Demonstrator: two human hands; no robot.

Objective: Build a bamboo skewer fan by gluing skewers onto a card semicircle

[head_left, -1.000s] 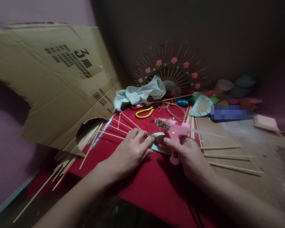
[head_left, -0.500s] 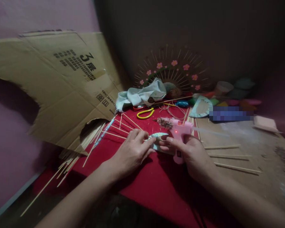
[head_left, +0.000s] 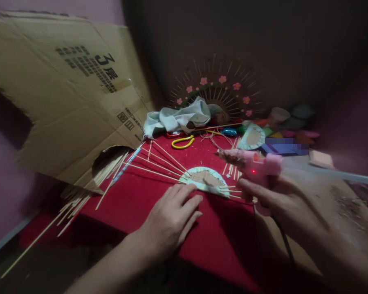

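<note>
A half-round cardboard piece (head_left: pixel 207 177) with a pale blue patterned cloth edge lies flat on the red cloth (head_left: pixel 199 232). Thin wooden sticks (head_left: pixel 159 166) fan out from its left side, and shorter stick ends show at its right. My left hand (head_left: pixel 173 214) rests just in front of it, fingers stretched and loosely apart, fingertips at its near edge. With my right hand (head_left: pixel 271 194) I hold a pink hot glue gun (head_left: pixel 265 164) raised over the right side. Its nozzle points left, its red light is on, and a clear glue stick (head_left: pixel 334 173) sticks out the back.
A large cardboard sheet (head_left: pixel 64 98) leans at the left over a bundle of sticks (head_left: pixel 110 169). Behind lie crumpled pale cloth (head_left: pixel 180 116), yellow-handled scissors (head_left: pixel 183 143) and another half-round piece (head_left: pixel 252 136). A flowered stick fan (head_left: pixel 222 79) stands at the wall.
My right hand has moved right with the glue gun, away from the half-round piece. My left hand has let go of that piece, which now lies flat in full view.
</note>
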